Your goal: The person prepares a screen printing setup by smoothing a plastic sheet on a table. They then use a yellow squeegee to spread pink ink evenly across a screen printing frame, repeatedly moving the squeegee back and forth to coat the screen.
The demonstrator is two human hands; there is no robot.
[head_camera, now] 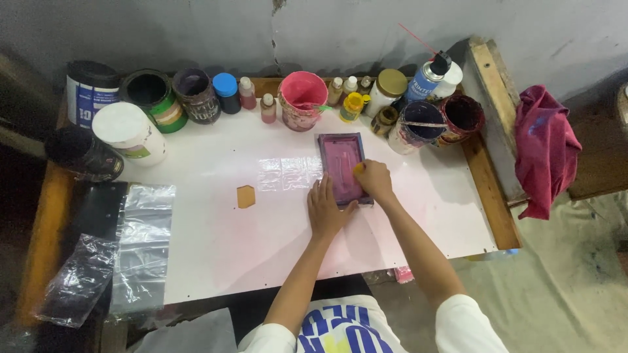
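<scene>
Nearest me, my left hand (327,210) is lying flat and spread on the white bench (216,235), pressing the near edge of the small rectangular purple-stained printing frame (341,165), which is sitting mid-bench over clear plastic film (288,174). My right hand (373,180) is pinching a small yellow piece against the frame's right side. I am judging the frame light, rigid and ink-slick, best gripped by its raised rim.

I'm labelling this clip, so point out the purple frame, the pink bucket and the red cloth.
Purple frame (339,151): head view, on its upper inner panel.
Pink bucket (303,90): head view, on its pink inside wall.
Red cloth (543,147): head view, on its middle folds.
</scene>
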